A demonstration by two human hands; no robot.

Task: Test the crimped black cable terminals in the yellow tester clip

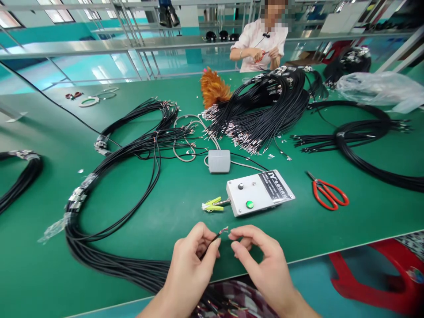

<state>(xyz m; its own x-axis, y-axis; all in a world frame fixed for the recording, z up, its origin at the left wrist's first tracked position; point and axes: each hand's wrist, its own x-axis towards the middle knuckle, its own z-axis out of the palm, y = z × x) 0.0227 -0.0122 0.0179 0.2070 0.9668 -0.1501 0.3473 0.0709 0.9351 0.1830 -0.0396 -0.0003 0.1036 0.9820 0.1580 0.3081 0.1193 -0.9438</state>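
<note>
Nearest, the left hand (195,256) pinches one thin black cable (212,242) just behind its stripped end, where bare coloured strands fan out. The right hand (256,254) is closed to a narrow pinch beside those strands, apparently holding nothing. Beyond, on the green desk (331,229), stands a white metal tester box with a green button (260,192) and yellow-green clip jaws. The large loop of black cables (109,176) on the left seems waiting; the heap of terminated black cables (265,110) farther off looks finished, so much probably remains.
</note>
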